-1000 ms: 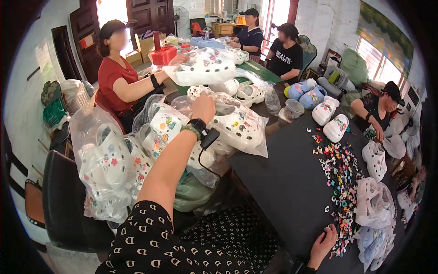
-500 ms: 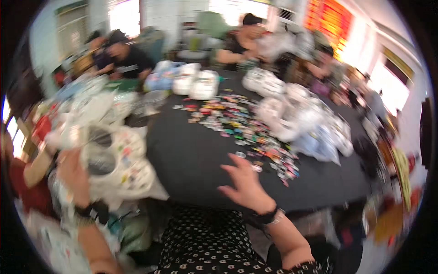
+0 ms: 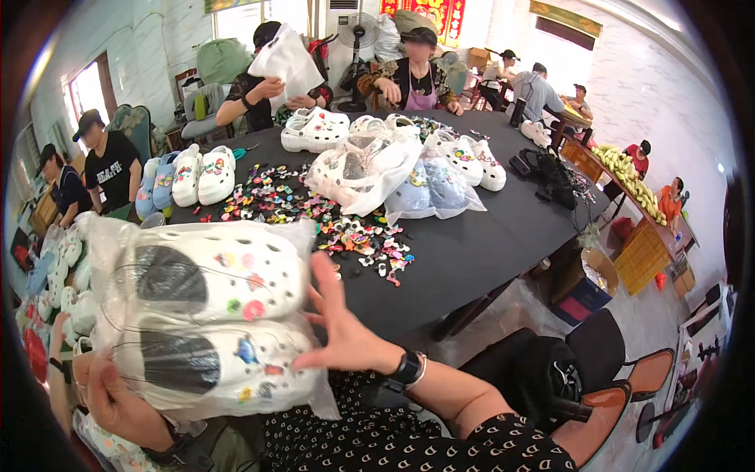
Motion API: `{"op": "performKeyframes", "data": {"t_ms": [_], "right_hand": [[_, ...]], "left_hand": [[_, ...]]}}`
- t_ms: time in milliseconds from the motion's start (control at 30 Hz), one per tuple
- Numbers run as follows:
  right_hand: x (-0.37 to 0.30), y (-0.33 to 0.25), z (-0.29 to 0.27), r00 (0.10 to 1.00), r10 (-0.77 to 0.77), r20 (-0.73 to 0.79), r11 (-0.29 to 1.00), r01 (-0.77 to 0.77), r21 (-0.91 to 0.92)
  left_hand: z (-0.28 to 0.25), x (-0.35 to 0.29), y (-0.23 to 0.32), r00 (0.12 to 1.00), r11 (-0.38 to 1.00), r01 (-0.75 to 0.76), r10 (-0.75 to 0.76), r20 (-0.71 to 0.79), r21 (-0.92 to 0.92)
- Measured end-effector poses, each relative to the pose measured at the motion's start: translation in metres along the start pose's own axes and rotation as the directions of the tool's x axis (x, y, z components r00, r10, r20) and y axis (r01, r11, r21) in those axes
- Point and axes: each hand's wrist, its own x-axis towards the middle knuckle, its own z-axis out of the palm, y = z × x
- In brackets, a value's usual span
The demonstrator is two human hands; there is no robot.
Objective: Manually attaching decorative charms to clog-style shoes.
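A clear plastic bag (image 3: 307, 232) with a pair of white clogs (image 3: 236, 275) inside is held up at the lower left. Colourful shoe charms dot the clogs' tops, and dark insoles show at their heel openings. My left hand (image 3: 118, 401) grips the bag at its heel end, the fingers closed and partly hidden. At the toe end, my right hand (image 3: 342, 326) is open, fingers and thumb spread. Its thumb overlaps the bag's edge; whether it presses on the plastic I cannot tell. Loose shoe charms (image 3: 346, 236) lie scattered on the black table (image 3: 472, 256) beyond.
More bagged clogs (image 3: 366, 169) stand mid-table, with unbagged white clogs (image 3: 216, 175) left of them. Several people sit around; one holds a white bag (image 3: 287, 67). At the right are a black chair (image 3: 594, 346) and a cardboard box (image 3: 586, 287). More shoes crowd the left edge.
The bagged clogs have risen from the left side toward me in my left hand. My right hand has moved left and down to their toe end. The view has turned right.
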Motion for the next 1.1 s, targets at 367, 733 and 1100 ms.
{"op": "performKeyframes", "data": {"t_ms": [367, 733, 1100], "right_hand": [[-0.064, 0.014, -0.061, 0.893, 0.449, 0.001, 0.55, -0.278, 0.787], [-0.088, 0.008, -0.093, 0.818, 0.564, -0.115, 0.56, -0.276, 0.782], [-0.068, -0.017, -0.208, 0.904, 0.091, -0.418, 0.854, 0.145, 0.5]], "left_hand": [[0.069, -0.011, 0.048, 0.95, 0.936, 0.112, -0.002, 0.312, -0.334], [0.101, -0.035, 0.059, 0.81, 0.867, 0.271, 0.029, 0.585, -0.418], [0.087, -0.038, 0.018, 0.743, 0.934, 0.175, 0.081, 0.664, -0.31]]}}
